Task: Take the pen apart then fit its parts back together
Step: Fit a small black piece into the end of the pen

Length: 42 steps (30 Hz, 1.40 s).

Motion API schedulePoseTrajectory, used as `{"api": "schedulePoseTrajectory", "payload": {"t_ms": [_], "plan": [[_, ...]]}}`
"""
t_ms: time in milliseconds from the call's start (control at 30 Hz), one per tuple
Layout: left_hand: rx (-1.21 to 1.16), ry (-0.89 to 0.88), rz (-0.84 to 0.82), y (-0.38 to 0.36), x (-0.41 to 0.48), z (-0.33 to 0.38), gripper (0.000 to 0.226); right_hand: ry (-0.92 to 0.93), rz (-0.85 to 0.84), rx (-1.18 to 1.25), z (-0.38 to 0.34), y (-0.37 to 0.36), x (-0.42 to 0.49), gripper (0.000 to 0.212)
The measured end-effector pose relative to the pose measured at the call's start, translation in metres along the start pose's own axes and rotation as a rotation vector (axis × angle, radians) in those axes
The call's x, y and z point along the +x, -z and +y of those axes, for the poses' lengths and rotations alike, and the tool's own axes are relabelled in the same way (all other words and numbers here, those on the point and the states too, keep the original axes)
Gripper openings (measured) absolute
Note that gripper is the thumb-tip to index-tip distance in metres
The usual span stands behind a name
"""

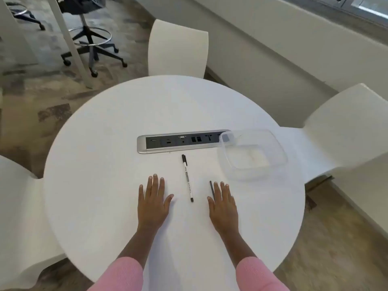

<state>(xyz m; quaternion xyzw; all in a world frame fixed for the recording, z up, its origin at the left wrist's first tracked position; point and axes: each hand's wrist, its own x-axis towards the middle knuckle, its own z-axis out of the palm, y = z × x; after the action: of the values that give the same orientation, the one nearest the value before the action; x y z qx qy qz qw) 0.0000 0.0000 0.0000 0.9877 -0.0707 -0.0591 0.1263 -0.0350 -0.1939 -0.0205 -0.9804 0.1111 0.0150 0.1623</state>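
A white pen (188,178) with a black cap and black end plug lies on the round white table (100,164), pointing away from me, between my two hands. My left hand (153,199) rests flat on the table to the pen's left, fingers spread, holding nothing. My right hand (223,203) lies flat to the pen's right, also holding nothing. A thin dark stick-like part (211,187) lies partly under my right index finger; I cannot tell what it is.
A silver power and data socket strip (180,141) is set into the table beyond the pen. A clear plastic container (252,154) stands at the right, overlapping the strip's end. White chairs (178,49) surround the table; office stools stand on the floor at the back left.
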Motion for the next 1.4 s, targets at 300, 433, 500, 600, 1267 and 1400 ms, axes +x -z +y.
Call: {"api": "schedulePoseTrajectory", "payload": {"t_ms": [300, 433, 500, 600, 1267, 1400], "plan": [[-0.098, 0.048, 0.034, -0.022, 0.0, 0.004, 0.089, -0.073, -0.076, -0.036, 0.012, -0.008, -0.003, 0.051], [-0.132, 0.06, 0.006, -0.022, 0.0, 0.005, 0.086, -0.08, -0.089, -0.046, 0.01, -0.008, -0.003, 0.051], [-0.128, 0.057, -0.003, -0.021, -0.001, 0.005, 0.083, -0.087, -0.081, -0.051, 0.01, -0.009, -0.003, 0.051], [-0.127, 0.047, -0.037, -0.017, -0.001, 0.005, 0.08, -0.1, -0.076, -0.047, 0.008, -0.009, -0.003, 0.051], [-0.096, 0.025, 0.023, -0.02, 0.025, 0.004, 0.059, 0.106, 0.115, 0.036, -0.063, 0.004, 0.019, 0.02], [-0.104, 0.048, 0.033, -0.017, 0.029, 0.005, 0.057, 0.01, -0.08, 0.027, -0.062, 0.002, 0.027, 0.03]]}}
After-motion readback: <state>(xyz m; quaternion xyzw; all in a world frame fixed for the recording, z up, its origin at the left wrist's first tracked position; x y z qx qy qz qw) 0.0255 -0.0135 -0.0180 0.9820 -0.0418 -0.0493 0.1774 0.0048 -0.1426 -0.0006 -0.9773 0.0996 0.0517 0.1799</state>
